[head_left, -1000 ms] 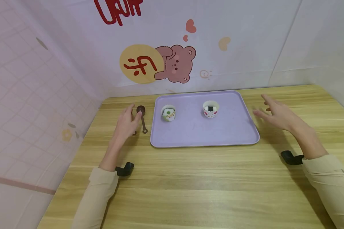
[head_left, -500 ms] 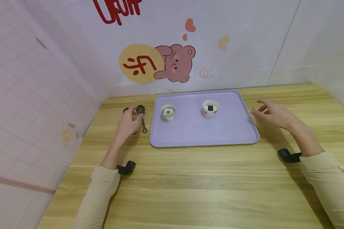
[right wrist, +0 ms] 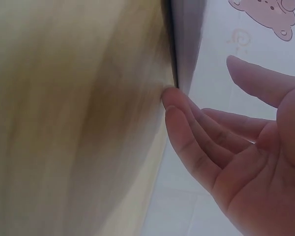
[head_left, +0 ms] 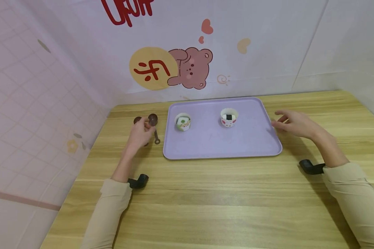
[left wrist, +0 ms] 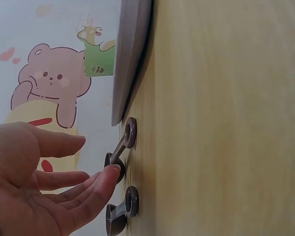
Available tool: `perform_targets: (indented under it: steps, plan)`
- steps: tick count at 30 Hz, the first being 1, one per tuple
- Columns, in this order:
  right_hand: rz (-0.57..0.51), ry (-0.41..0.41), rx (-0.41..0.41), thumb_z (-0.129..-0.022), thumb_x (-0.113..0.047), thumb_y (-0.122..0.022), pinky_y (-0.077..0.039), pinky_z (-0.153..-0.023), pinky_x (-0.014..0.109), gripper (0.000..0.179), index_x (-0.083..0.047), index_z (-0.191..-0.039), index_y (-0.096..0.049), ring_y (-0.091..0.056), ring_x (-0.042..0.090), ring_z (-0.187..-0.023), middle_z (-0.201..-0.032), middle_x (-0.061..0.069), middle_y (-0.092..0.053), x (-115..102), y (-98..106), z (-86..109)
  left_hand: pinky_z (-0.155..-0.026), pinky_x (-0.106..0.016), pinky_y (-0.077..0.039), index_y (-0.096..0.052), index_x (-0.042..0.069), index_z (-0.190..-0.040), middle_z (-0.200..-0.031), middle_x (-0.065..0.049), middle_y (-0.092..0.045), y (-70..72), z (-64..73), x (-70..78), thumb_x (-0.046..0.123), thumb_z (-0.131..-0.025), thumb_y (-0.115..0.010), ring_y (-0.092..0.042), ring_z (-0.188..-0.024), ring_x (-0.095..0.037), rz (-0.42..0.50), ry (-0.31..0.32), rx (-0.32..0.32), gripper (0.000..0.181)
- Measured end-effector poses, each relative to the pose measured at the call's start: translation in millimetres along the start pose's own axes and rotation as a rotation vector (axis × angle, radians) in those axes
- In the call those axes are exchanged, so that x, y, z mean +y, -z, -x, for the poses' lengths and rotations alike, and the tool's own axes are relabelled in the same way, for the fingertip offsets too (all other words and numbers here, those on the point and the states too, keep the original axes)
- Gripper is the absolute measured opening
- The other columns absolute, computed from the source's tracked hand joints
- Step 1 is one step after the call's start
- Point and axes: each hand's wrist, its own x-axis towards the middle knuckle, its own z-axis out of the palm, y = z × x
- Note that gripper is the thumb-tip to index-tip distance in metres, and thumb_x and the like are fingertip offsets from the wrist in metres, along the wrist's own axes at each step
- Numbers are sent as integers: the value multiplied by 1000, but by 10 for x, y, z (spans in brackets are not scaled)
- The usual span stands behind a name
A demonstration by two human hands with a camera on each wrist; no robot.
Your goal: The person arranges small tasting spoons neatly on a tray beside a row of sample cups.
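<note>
My left hand [head_left: 138,135] is over two small brown spoons with round bowls and ringed handles. One spoon [head_left: 153,119] lies beside the tray; the other spoon [head_left: 137,120] is partly hidden behind the hand. In the left wrist view, thumb and bent fingers [left wrist: 96,194] stand apart, with a fingertip overlapping the upper spoon [left wrist: 131,132]. At the right side of the lilac tray [head_left: 205,145] is my right hand [head_left: 297,124], its fingertips right at the rim and its thumb spread away. Two paper cups sit on the tray: a green-white cup [head_left: 184,126] and a pink-spotted cup [head_left: 228,122].
Each cup holds a small white piece, one with a green dot, one with a black band. Under each forearm a black wrist mount [head_left: 311,167] sticks out. A white wall sheet with a printed bear [head_left: 193,69] rises behind the wooden table [head_left: 218,200].
The left hand's thumb and fingers have drawn closer together over the spoons. The right hand has lowered and shifted left to the tray's edge. Tray, cups and spoons keep their places.
</note>
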Motion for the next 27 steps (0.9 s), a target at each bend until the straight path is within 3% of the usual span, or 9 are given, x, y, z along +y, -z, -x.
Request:
perform_targets:
  steps: [12, 22, 27]
  plan:
    - [-44, -6, -29, -101, -25, -63, -53, -67, 25, 61, 18, -139, -43, -70, 23, -80, -109, 28, -68, -29, -21, -65, -83, -37, -55, -48, -13, -134, -119, -25, -59, -56, -31, -22, 10, -100, -60, -61, -106, -36, -20, 67, -3, 43]
    - [-141, -4, -80, -100, -17, -65, -61, -66, 32, 54, 19, -135, -45, -71, 21, -75, -100, 22, -70, -20, -44, -74, -97, -45, -52, -53, -13, -128, -120, -28, -62, -94, -53, -8, 11, -99, -60, -59, -113, -39, -72, 104, -24, 39]
    - [-146, 3, -80, -98, -12, -67, -61, -64, 31, 45, 17, -129, -52, -70, 20, -73, -94, 16, -71, -26, -59, -79, -93, -44, -53, -56, -12, -123, -117, -28, -65, -103, -67, 0, 13, -98, -60, -61, -110, -39, -97, 109, -22, 36]
